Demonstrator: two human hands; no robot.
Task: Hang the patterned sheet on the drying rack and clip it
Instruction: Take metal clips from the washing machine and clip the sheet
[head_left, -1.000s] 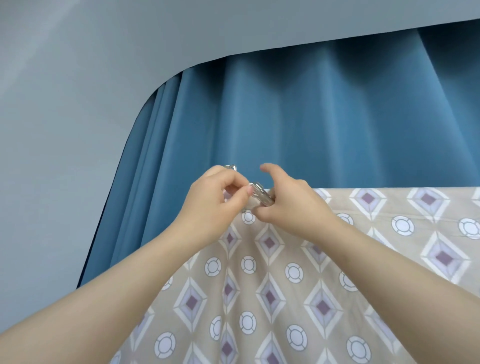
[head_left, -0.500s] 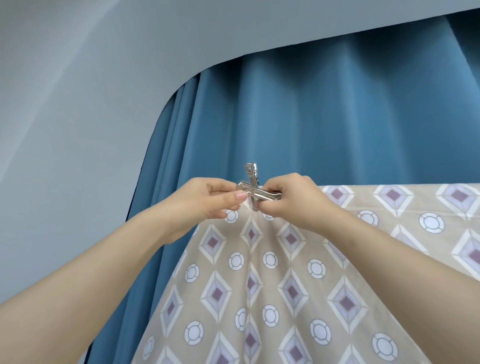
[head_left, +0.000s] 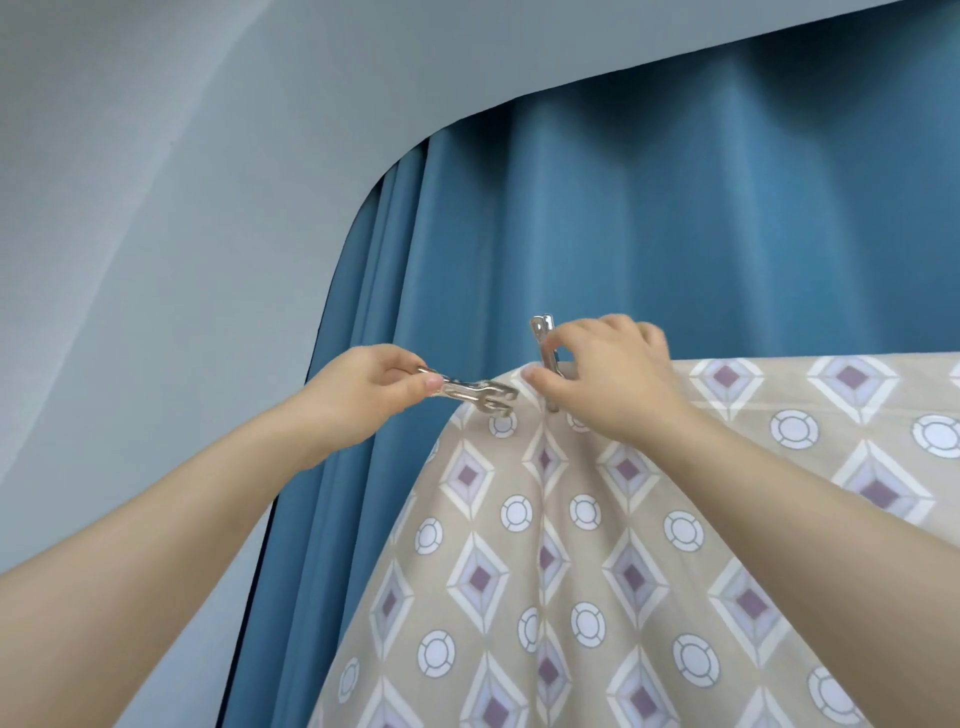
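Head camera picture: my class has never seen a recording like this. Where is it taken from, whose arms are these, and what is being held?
There is no machine here. A person wears one wide-angle camera on the head, so you see their own two bare arms reaching up and forward. That head view is the only view.

The patterned sheet, beige with diamonds and circles, hangs over something hidden under its top edge, presumably the drying rack. Behind it are a blue curtain and a grey wall.

The left hand pinches the sideways clip, shiny metal, with its tip at the sheet's corner. I cannot tell whether it bites the cloth. The right hand has its fingers curled round the upright clip, which stands on the sheet's top edge.
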